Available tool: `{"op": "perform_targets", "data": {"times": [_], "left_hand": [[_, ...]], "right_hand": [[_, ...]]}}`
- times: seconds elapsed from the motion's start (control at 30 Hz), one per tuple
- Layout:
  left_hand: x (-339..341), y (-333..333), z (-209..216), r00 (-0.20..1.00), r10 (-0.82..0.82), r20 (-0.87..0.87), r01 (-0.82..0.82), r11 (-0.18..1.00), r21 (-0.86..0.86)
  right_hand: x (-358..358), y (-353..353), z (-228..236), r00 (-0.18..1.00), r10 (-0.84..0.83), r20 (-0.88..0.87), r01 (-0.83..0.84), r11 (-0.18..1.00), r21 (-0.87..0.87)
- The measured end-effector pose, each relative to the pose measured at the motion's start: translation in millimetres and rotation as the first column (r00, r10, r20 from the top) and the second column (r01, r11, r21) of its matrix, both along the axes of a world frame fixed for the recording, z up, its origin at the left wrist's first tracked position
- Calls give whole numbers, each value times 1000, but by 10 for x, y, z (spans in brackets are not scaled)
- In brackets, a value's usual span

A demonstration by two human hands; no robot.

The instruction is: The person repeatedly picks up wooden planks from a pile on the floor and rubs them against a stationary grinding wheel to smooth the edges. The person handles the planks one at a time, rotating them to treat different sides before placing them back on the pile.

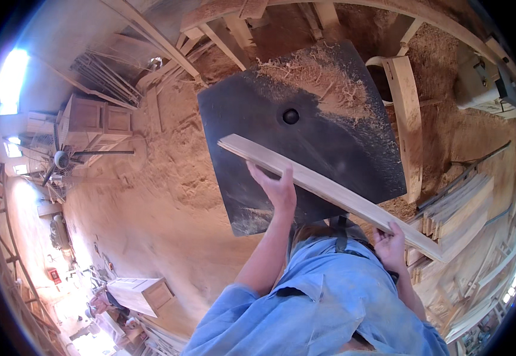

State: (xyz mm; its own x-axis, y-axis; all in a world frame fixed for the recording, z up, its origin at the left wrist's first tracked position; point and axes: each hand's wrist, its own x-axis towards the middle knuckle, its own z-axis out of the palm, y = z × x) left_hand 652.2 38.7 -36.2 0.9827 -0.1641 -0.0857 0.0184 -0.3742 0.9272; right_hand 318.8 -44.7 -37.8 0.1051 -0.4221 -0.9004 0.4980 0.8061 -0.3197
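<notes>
A long, pale wooden board (329, 193) slants across the view in front of my body, its far end up at the left and its near end down at the right. My left hand (278, 188) grips it from below near the far-left end, thumb and fingers apart around its edge. Closer to the other end, my right hand (390, 243) has its fingers closed on the board's lower edge. Beneath the board lies a dark, flat machine table (252, 118) with a round black spindle (290, 116) standing up from it. Wood shavings (335, 83) cover the table's far part.
A thick, curved timber (405, 118) stands along the table's right side. Sawdust covers the floor (169, 190). A pedestal fan (61, 159) and a wooden cabinet (95, 121) are at the left. Stacked boards (459, 207) lie at the right, and a pale box-like cabinet (139, 295) sits lower left.
</notes>
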Motion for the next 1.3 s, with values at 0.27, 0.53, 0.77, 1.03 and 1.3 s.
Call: {"op": "perform_targets", "data": {"times": [0.27,0.53,0.77,1.03,1.3], "left_hand": [[1633,-697,-300,992,93,86,-87,994,-69],[2059,-1190,-364,994,-104,9,105,991,-84],[1164,-1470,-246,987,-162,15,162,985,-53],[-500,-1017,-244,986,-167,-5,167,982,93],[-1138,-937,-285,984,-177,-30,180,978,106]], "right_hand": [[906,-204,1087,239,441,-865,-952,-70,-299],[-225,12,498,-359,538,-762,-930,-278,242],[-1162,499,370,-122,540,-833,-972,103,209],[-2909,910,270,-144,402,-904,-970,125,210],[-3630,999,210,-246,424,-872,-941,112,320]]}}
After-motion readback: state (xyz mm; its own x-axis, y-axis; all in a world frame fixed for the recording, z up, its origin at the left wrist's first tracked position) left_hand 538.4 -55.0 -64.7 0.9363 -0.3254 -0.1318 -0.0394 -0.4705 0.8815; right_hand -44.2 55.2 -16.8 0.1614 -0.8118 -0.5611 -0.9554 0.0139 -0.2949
